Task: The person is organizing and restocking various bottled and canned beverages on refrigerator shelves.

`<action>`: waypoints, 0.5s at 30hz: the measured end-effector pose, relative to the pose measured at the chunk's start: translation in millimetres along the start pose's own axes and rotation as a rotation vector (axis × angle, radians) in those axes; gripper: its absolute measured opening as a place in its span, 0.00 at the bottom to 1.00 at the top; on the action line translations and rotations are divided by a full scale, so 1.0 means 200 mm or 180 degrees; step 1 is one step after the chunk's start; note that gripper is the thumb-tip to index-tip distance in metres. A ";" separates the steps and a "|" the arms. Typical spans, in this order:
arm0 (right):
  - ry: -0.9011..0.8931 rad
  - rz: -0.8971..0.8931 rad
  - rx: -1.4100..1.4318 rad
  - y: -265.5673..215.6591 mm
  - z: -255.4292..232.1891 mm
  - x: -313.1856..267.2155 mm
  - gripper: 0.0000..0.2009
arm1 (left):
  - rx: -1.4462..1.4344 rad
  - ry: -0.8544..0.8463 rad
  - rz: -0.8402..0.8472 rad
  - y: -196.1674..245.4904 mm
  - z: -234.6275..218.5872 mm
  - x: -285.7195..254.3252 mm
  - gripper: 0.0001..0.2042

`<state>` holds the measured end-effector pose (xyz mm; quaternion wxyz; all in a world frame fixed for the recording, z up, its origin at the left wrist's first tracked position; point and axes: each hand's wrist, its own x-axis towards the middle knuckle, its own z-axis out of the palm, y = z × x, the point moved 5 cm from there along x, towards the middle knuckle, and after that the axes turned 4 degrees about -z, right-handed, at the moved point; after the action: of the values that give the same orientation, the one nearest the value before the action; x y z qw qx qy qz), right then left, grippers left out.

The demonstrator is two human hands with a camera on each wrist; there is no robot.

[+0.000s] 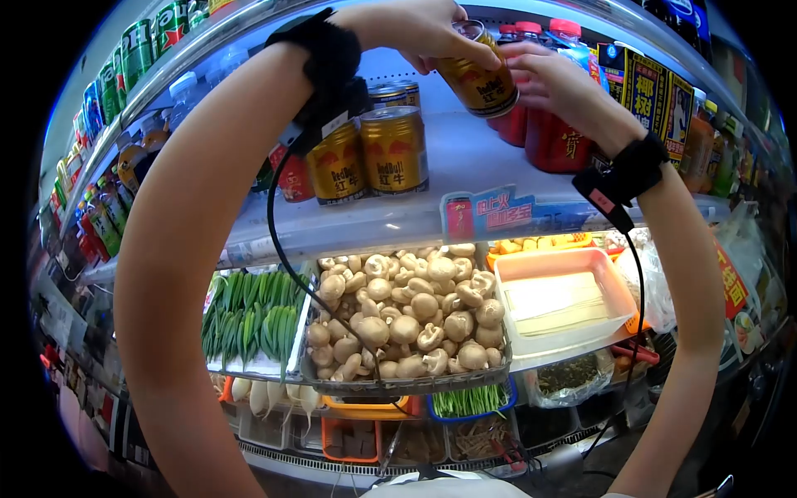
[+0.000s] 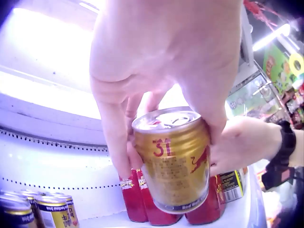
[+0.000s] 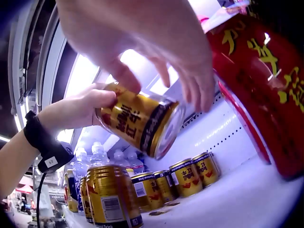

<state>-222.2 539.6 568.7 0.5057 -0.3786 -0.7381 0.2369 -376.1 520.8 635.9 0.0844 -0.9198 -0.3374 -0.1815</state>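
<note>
My left hand (image 1: 407,31) grips a gold Red Bull can (image 1: 480,87) near its top, thumb on one side and fingers on the other. The can hangs tilted above the shelf, and the left wrist view shows a red "31" on its side (image 2: 175,164). My right hand (image 1: 566,87) is close beside the can's right side, its fingers loosely extended; in the right wrist view these fingers (image 3: 192,90) reach past the can without curling round it. Two more Red Bull cans (image 1: 393,153) stand upright at the shelf's front left, below my left wrist.
Red bottles (image 1: 556,145) stand on the shelf right of the held can, with black-and-yellow cartons (image 1: 652,95) beyond. Further gold cans (image 3: 190,178) line the back left. Below lie mushrooms (image 1: 404,328), green vegetables (image 1: 257,315) and a pale tub (image 1: 519,332). Cables hang from both wrists.
</note>
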 end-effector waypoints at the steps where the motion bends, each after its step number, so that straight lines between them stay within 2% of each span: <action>1: -0.0245 -0.0387 -0.0650 -0.08 0.04 -0.02 0.26 | 0.0162 -0.0182 -0.0160 0.01 0.00 0.01 0.27; 2: -0.0472 -0.0797 -0.1298 -0.14 0.09 -0.03 0.29 | 0.0345 -0.0354 -0.0319 0.01 -0.01 0.02 0.27; 3: -0.0263 -0.0635 -0.1438 -0.14 0.12 -0.04 0.34 | 0.0477 -0.0364 -0.0430 0.01 0.01 0.04 0.24; 4: 0.0047 -0.0793 -0.1807 -0.17 0.15 -0.04 0.37 | 0.0269 0.0115 -0.0228 -0.06 0.04 0.15 0.32; 6: 0.0184 -0.0995 -0.1282 -0.11 0.15 0.03 0.35 | 0.0356 0.0166 0.0059 -0.02 0.05 0.14 0.33; 7: 0.0288 -0.0827 -0.1183 -0.13 0.16 0.03 0.37 | 0.0638 0.0402 0.0262 -0.04 0.06 0.17 0.35; 8: 0.0339 -0.0722 -0.1143 -0.12 0.16 0.04 0.37 | 0.0636 0.0644 0.0349 -0.04 0.06 0.15 0.32; 10: 0.0341 -0.0769 -0.1445 -0.06 0.16 0.10 0.37 | 0.0277 0.0663 0.0114 -0.09 0.04 0.06 0.35; 11: 0.0250 -0.0431 -0.1691 -0.05 0.19 0.11 0.36 | 0.0263 0.0543 0.0045 -0.11 0.04 0.00 0.39; 12: 0.0178 -0.0089 -0.1818 -0.03 0.21 0.10 0.37 | 0.0395 0.0352 -0.0127 -0.15 0.03 -0.05 0.38; 15: -0.0135 0.0076 -0.1622 0.11 0.28 0.21 0.37 | 0.0460 0.0051 -0.0369 -0.24 -0.01 -0.18 0.35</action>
<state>-275.1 587.4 555.8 0.3755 -0.4975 -0.7799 0.0571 -432.6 535.7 624.7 0.1425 -0.8888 -0.4016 -0.1687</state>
